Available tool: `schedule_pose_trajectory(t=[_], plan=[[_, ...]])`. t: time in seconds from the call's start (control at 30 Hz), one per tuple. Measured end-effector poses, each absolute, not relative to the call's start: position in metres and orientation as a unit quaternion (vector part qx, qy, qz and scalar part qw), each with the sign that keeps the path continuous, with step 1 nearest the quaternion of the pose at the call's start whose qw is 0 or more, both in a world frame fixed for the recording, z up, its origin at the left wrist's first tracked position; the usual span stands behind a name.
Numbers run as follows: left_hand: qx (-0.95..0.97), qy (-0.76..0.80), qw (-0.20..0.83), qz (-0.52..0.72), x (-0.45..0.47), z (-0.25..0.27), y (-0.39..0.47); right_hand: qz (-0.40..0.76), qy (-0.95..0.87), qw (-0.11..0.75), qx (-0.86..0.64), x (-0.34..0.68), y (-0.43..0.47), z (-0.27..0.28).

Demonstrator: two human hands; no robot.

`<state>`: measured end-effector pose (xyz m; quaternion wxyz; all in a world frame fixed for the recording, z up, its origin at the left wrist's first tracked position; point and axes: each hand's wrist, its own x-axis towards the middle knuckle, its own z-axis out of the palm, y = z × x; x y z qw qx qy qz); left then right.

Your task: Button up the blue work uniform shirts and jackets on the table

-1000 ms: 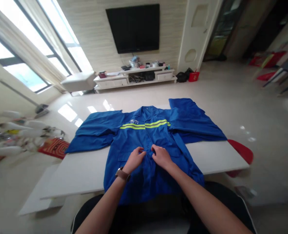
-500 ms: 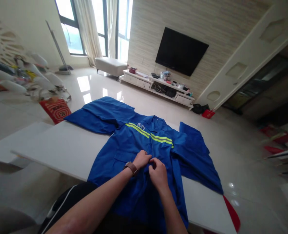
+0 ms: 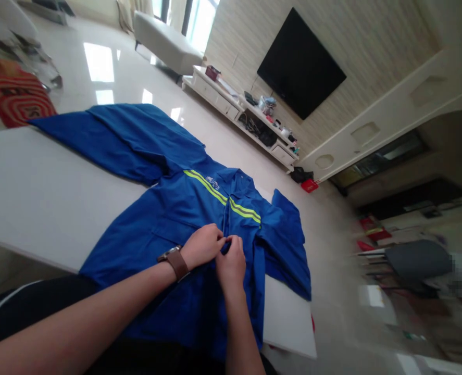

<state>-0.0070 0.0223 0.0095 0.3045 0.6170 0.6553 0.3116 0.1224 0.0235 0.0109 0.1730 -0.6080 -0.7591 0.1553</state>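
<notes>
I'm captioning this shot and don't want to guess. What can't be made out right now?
All in the head view:
The front of the blue jacket right under the left hand and right hand: hidden by them.
White lettering on its chest: too small to read.
Time on the watch: dial seen too edge-on.
Red bag: cut off by the left edge.

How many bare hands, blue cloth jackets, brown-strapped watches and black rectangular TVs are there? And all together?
Bare left hand and bare right hand: 2
Blue cloth jacket: 1
Brown-strapped watch: 1
Black rectangular TV: 1
Total: 5
</notes>
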Motion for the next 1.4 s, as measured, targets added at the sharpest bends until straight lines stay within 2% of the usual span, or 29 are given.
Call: schedule_pose_trajectory(t=[0.1, 0.2, 0.3, 0.37, 0.53, 0.83, 1.0, 1.17, 1.4], plan=[[0.650, 0.627, 0.299, 0.308, -0.010, 0.002, 0.023, 0.166, -0.772, 0.154, -0.593, 0.123, 0.026, 0.008], [0.656, 0.606, 0.345, 0.288, -0.016, -0.001, 0.022, 0.180, -0.779, 0.147, -0.583, 0.125, 0.028, 0.006], [0.617, 0.627, 0.389, 0.272, -0.023, 0.005, 0.021, 0.196, -0.784, 0.154, -0.568, 0.126, 0.029, 0.008], [0.590, 0.654, 0.378, 0.284, -0.026, 0.009, 0.021, 0.197, -0.782, 0.159, -0.571, 0.126, 0.030, 0.011], [0.582, 0.659, 0.348, 0.325, -0.029, 0.003, 0.023, 0.193, -0.762, 0.213, -0.581, 0.126, 0.029, 0.017], [0.501, 0.613, 0.449, 0.413, -0.028, -0.017, 0.033, 0.224, -0.755, 0.294, -0.541, 0.128, 0.026, 0.012], [0.485, 0.589, 0.467, 0.447, -0.025, -0.023, 0.037, 0.266, -0.728, 0.316, -0.548, 0.128, 0.027, 0.011], [0.515, 0.584, 0.465, 0.421, -0.027, -0.016, 0.034, 0.283, -0.708, 0.327, -0.559, 0.128, 0.025, 0.010], [0.558, 0.598, 0.411, 0.403, -0.022, -0.003, 0.025, 0.285, -0.723, 0.323, -0.540, 0.132, 0.023, 0.007]])
